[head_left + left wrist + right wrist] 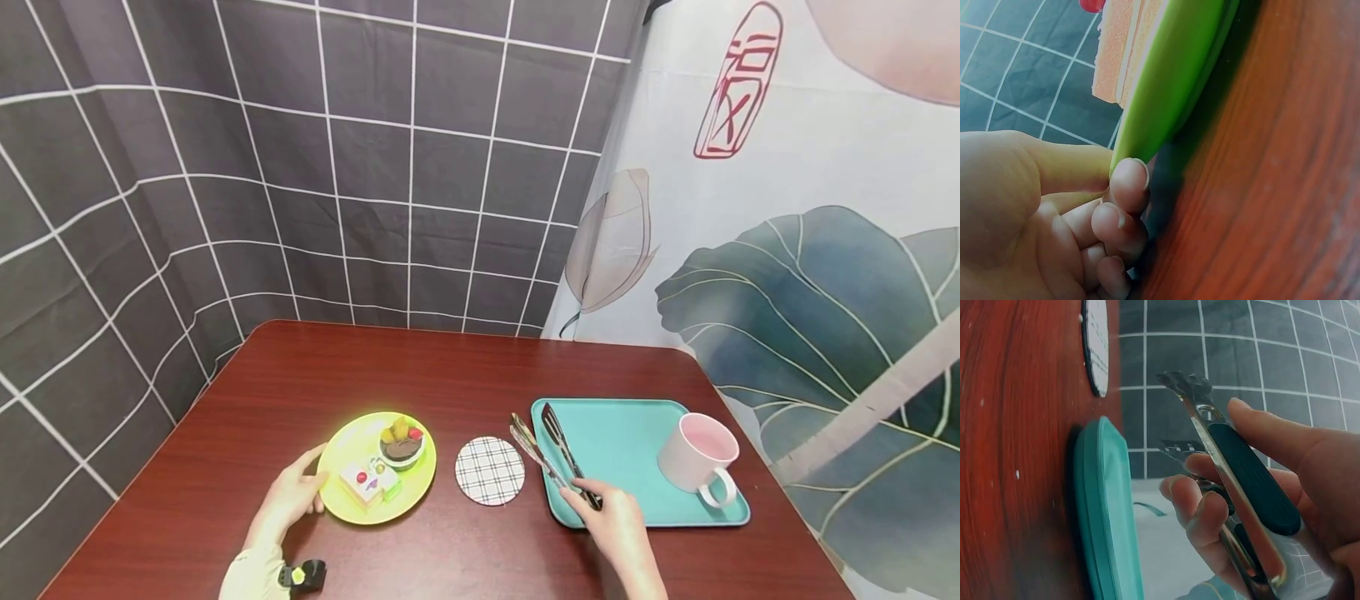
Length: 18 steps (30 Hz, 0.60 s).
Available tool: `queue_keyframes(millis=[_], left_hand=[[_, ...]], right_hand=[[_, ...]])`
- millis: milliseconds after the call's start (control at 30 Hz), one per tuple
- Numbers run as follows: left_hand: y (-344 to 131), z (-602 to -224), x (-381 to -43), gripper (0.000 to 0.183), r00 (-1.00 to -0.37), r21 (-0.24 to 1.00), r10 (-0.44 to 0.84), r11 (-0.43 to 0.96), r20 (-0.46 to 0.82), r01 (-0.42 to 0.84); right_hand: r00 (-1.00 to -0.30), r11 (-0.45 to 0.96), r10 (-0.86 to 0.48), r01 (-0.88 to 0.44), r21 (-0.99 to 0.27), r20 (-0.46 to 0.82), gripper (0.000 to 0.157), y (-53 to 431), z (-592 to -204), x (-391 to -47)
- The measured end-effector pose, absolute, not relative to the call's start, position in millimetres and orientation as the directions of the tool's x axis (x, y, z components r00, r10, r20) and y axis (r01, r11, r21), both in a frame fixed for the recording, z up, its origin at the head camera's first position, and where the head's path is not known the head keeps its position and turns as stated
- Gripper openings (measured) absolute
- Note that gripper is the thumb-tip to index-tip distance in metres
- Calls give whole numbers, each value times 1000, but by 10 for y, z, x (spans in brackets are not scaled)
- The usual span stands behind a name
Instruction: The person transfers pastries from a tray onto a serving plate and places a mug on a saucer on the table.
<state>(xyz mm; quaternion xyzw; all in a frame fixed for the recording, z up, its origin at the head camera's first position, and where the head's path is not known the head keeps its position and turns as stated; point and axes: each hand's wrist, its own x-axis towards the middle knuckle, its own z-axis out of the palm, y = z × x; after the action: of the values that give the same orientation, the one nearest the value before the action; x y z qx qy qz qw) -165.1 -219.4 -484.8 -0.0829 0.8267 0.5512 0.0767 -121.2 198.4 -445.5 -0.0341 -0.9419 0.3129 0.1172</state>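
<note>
My left hand (294, 488) pinches the left rim of a yellow-green plate (348, 510), thumb above and fingertips under the edge, as the left wrist view shows. On the plate are a square slice of cake (362, 485) with a red berry on top and a small bowl (402, 461) holding a dark filling and fruit pieces. My right hand (617, 523) grips metal tongs (1254, 478) with dark handle pads, thumb on one arm and fingers round the other. The tongs' tips are spread apart with nothing between them, above the left part of a turquoise tray (630, 433).
A white mug (697, 454) with a pink inside stands at the tray's right end. Between plate and tray lies a round checked coaster (490, 472). The brown table (450, 367) meets a dark grid-patterned curtain (367, 167) behind and a leaf-printed one (810, 283) at right.
</note>
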Motion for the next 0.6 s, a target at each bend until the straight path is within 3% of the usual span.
queue_keyframes(millis=[300,600], left_hand=[[-2190,-4844,-1659,52,-980,906,-45,375,-196,-198],[-2173,-4889,-1685,53,-979,860,-84,468,-187,-205]], right_hand=[[-972,813,168,43,-581,165,31,2120,-4490,-1231],[-977,833,196,121,-540,84,34,2272,-4525,-1250]])
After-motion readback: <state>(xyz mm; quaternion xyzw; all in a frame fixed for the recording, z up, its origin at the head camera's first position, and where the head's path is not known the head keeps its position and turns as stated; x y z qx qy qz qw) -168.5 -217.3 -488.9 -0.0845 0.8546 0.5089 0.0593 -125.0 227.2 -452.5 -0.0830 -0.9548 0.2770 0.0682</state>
